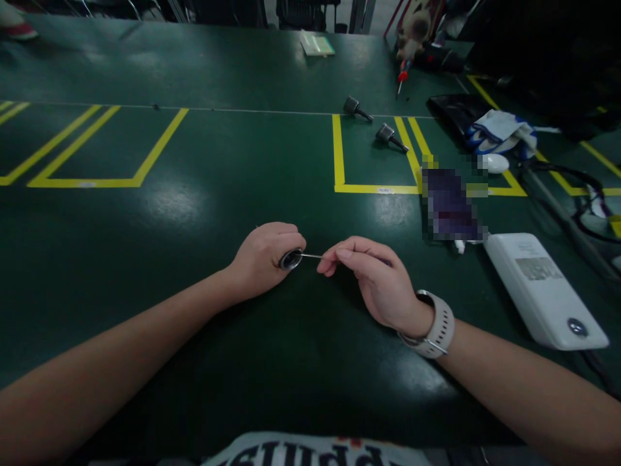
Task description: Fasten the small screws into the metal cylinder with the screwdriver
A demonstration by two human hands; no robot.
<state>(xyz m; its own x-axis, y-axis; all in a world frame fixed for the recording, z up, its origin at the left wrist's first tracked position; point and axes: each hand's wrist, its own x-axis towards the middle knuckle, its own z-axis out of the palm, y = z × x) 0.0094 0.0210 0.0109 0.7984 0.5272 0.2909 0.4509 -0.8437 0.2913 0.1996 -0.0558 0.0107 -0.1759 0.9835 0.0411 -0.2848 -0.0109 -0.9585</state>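
My left hand (269, 255) is wrapped round a dark cylindrical part (291, 259) with a round, metal-rimmed open end facing right. Most of that part is hidden in the fist. Between finger and thumb, my right hand (371, 275) pinches a thin metal-shafted tool (313, 256), whose tip meets the rim or opening of the part. The tool's handle is mostly covered by the fingers, so its kind does not show. Both hands are just above the green table (233, 375).
Two dark metal parts with shafts, one (358, 109) behind the other (392, 137), lie near yellow tape. At right are a pixelated phone (451, 204), a white power bank (546, 291), gloves (502, 133) and cables. Farther back are a red screwdriver (402, 74) and a notepad (317, 44).
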